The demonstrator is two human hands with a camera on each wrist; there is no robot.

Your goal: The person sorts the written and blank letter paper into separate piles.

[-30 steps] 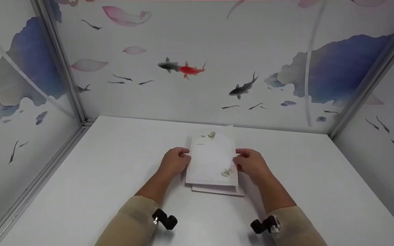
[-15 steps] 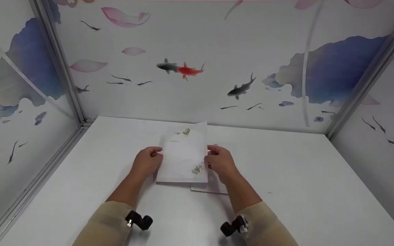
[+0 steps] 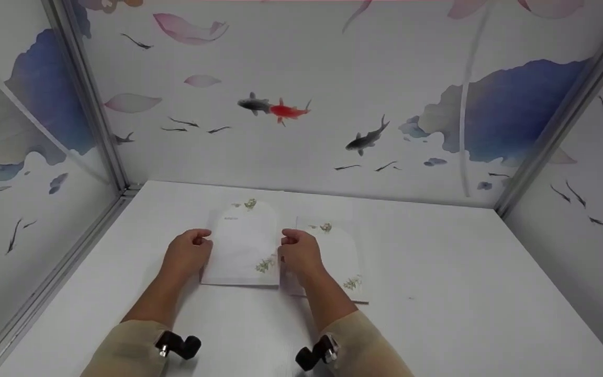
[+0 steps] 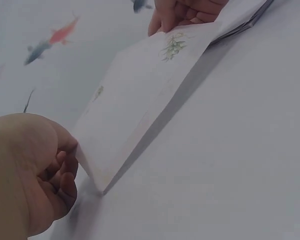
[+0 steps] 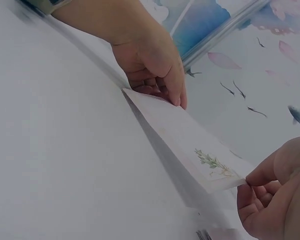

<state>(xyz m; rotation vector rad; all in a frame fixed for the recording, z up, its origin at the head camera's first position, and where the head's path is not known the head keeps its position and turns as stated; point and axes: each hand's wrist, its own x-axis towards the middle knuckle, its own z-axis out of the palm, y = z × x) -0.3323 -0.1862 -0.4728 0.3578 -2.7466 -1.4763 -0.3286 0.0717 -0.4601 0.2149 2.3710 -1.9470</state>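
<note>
1. Floral sheet (image 3: 244,243) is right between the hands, long axis running away from the person; left hand (image 3: 187,255) and right hand (image 3: 300,254) each pinch one long side, fingertips closed on the paper.
2. Matching stack (image 3: 334,254) sits just right of the right hand, the nearer one, whose forearm hides some of it.
3. Sheet's far edge kinda melts into the white; tiny print's unreadable.

Head view downward, wrist close-ups, paper (image 4: 132,100) shared
</note>
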